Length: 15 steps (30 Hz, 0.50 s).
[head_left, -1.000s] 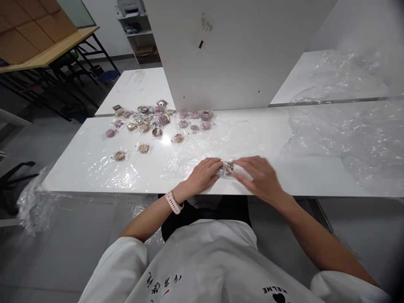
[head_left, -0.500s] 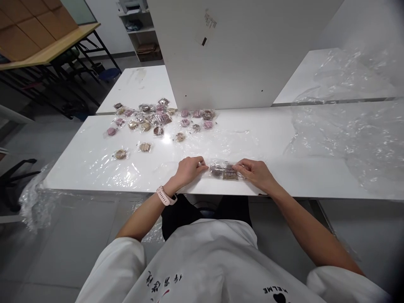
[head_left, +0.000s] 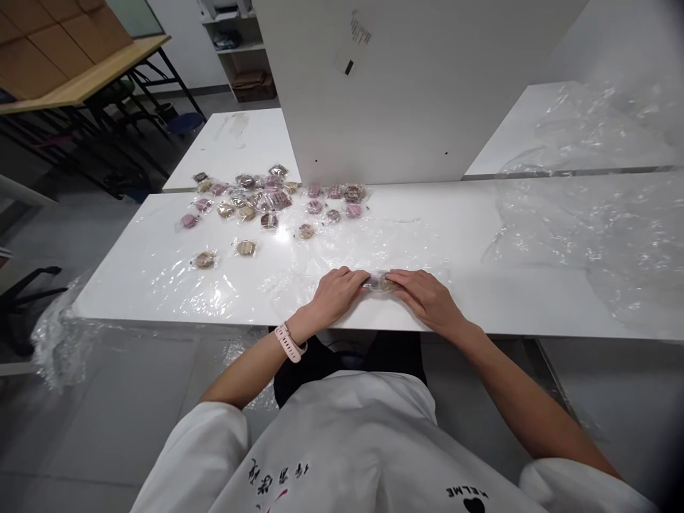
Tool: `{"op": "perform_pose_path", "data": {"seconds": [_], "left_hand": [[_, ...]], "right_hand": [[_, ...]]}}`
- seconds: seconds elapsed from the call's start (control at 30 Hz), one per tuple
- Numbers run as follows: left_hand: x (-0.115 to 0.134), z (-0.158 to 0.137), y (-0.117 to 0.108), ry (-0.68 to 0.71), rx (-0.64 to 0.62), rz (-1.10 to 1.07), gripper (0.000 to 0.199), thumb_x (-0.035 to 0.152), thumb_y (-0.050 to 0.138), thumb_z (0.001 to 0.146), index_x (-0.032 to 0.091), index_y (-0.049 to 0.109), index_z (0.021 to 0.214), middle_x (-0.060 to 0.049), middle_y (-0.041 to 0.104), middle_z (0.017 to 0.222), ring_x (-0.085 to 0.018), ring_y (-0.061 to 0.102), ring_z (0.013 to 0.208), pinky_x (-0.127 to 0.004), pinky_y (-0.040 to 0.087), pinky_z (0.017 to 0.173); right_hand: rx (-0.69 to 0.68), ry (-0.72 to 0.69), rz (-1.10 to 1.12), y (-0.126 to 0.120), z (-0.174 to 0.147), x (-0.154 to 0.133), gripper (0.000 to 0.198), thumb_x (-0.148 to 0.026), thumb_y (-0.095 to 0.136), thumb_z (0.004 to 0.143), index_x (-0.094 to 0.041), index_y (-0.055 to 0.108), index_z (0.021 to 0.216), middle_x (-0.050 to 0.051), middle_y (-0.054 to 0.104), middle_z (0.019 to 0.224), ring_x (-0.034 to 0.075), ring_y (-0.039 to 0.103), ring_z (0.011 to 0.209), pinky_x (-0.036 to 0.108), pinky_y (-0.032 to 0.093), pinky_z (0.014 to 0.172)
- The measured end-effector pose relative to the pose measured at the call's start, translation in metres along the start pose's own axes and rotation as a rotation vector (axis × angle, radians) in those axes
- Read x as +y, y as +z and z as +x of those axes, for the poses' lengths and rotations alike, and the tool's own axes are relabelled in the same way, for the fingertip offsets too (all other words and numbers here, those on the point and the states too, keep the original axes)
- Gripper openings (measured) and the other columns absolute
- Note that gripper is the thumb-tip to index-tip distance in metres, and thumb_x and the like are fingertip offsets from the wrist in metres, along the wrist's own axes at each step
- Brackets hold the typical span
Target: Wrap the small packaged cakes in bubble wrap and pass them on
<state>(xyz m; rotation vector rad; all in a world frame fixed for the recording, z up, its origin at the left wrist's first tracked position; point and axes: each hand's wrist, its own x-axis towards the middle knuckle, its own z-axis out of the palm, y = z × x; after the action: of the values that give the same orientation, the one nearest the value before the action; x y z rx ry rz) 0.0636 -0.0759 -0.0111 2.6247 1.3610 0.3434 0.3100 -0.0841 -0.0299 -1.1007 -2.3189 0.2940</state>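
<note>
Between my hands, near the front edge of the white table [head_left: 470, 299], lies a small bundle of snack packets [head_left: 378, 283], dark and brownish under clear plastic. My left hand [head_left: 339, 293] wraps its fingers over the left end of that bundle. Over the right end curl the fingers of my right hand [head_left: 422, 296]. Both hands press down on it, and they cover much of the packets. Clear plastic film [head_left: 363, 242] lies on the table just beyond the bundle.
Several round snacks in clear wrappers [head_left: 272, 199] are scattered at the back left. Two more wrapped snacks, one brownish [head_left: 204, 259] and one tan [head_left: 246, 248], lie nearer me. A white upright panel [head_left: 385, 92] rises behind the table. Crumpled clear plastic [head_left: 577, 228] covers the right side.
My left hand has moved right and both hands have closed over the ends of the bundle. Less of the snack packets shows now; they look rolled or tilted in the plastic.
</note>
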Motion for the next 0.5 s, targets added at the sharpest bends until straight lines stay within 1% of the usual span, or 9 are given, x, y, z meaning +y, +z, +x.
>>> {"op": "perform_pose_path", "data": {"seconds": [0.07, 0.13, 0.2, 0.27, 0.33, 0.4, 0.43, 0.47, 0.5], "left_hand": [[-0.002, 0.009, -0.008, -0.103, -0.043, -0.035, 0.028, 0.036, 0.046, 0.102, 0.02, 0.063, 0.116, -0.007, 0.074, 0.09, -0.021, 0.067, 0.082, -0.03, 0.046, 0.068], [-0.005, 0.018, -0.017, -0.196, -0.1, -0.055, 0.029, 0.04, 0.047, 0.101, 0.02, 0.063, 0.116, -0.005, 0.072, 0.08, -0.02, 0.065, 0.072, -0.028, 0.042, 0.062], [-0.008, 0.023, -0.024, -0.267, -0.112, -0.014, 0.026, 0.036, 0.055, 0.098, 0.017, 0.063, 0.114, -0.006, 0.071, 0.079, -0.021, 0.064, 0.071, -0.029, 0.042, 0.062], [-0.008, 0.021, -0.03, -0.275, -0.006, 0.058, 0.018, 0.024, 0.062, 0.093, 0.015, 0.065, 0.108, -0.011, 0.072, 0.092, -0.025, 0.065, 0.085, -0.033, 0.045, 0.07], [0.0, 0.007, -0.035, -0.241, 0.189, 0.044, 0.015, 0.016, 0.062, 0.09, 0.015, 0.066, 0.104, -0.015, 0.07, 0.11, -0.029, 0.062, 0.101, -0.04, 0.046, 0.082], [0.016, -0.018, -0.039, -0.229, 0.333, -0.174, 0.012, 0.02, 0.061, 0.091, 0.017, 0.068, 0.1, -0.014, 0.07, 0.112, -0.029, 0.061, 0.105, -0.044, 0.046, 0.088], [0.025, -0.032, -0.039, -0.26, 0.343, -0.362, 0.013, 0.025, 0.061, 0.092, 0.018, 0.069, 0.098, -0.012, 0.071, 0.105, -0.027, 0.063, 0.1, -0.043, 0.048, 0.088], [0.035, -0.046, -0.039, -0.331, 0.296, -0.599, 0.015, 0.029, 0.061, 0.092, 0.018, 0.07, 0.094, -0.011, 0.072, 0.096, -0.025, 0.064, 0.094, -0.042, 0.05, 0.085], [0.043, -0.059, -0.037, -0.432, 0.185, -0.88, 0.017, 0.032, 0.062, 0.091, 0.018, 0.071, 0.094, -0.01, 0.072, 0.094, -0.024, 0.066, 0.091, -0.04, 0.052, 0.082]], "right_hand": [[0.006, 0.128, 0.027, -0.002, 0.009, 0.003, 0.031, -0.036, 0.043, 0.102, -0.022, 0.067, 0.116, 0.006, 0.074, 0.106, 0.021, 0.068, 0.091, 0.034, 0.05, 0.081], [-0.053, 0.287, 0.065, -0.004, 0.02, 0.006, 0.029, -0.04, 0.047, 0.1, -0.023, 0.069, 0.107, 0.003, 0.075, 0.088, 0.019, 0.067, 0.072, 0.031, 0.047, 0.068], [-0.16, 0.422, 0.076, -0.006, 0.031, 0.007, 0.027, -0.044, 0.053, 0.096, -0.024, 0.07, 0.099, 0.0, 0.071, 0.072, 0.018, 0.063, 0.062, 0.029, 0.042, 0.06], [-0.163, 0.477, -0.031, -0.006, 0.037, 0.006, 0.025, -0.043, 0.057, 0.094, -0.023, 0.071, 0.096, 0.002, 0.071, 0.072, 0.019, 0.062, 0.065, 0.03, 0.04, 0.06], [-0.028, 0.396, -0.203, -0.005, 0.038, -0.001, 0.021, -0.036, 0.058, 0.094, -0.02, 0.071, 0.099, 0.007, 0.073, 0.09, 0.023, 0.063, 0.079, 0.034, 0.041, 0.068], [0.125, 0.224, -0.297, -0.001, 0.033, -0.013, 0.019, -0.029, 0.056, 0.095, -0.02, 0.07, 0.104, 0.01, 0.071, 0.11, 0.026, 0.061, 0.097, 0.039, 0.041, 0.081], [0.157, 0.137, -0.293, 0.001, 0.029, -0.019, 0.02, -0.026, 0.055, 0.096, -0.02, 0.07, 0.107, 0.01, 0.069, 0.116, 0.026, 0.059, 0.103, 0.04, 0.04, 0.086], [0.158, 0.067, -0.267, 0.005, 0.024, -0.025, 0.021, -0.026, 0.054, 0.097, -0.021, 0.069, 0.11, 0.01, 0.068, 0.119, 0.026, 0.057, 0.106, 0.04, 0.04, 0.089], [0.139, 0.018, -0.233, 0.008, 0.019, -0.03, 0.023, -0.027, 0.054, 0.097, -0.022, 0.067, 0.116, 0.009, 0.067, 0.122, 0.026, 0.056, 0.108, 0.04, 0.04, 0.09]]}}
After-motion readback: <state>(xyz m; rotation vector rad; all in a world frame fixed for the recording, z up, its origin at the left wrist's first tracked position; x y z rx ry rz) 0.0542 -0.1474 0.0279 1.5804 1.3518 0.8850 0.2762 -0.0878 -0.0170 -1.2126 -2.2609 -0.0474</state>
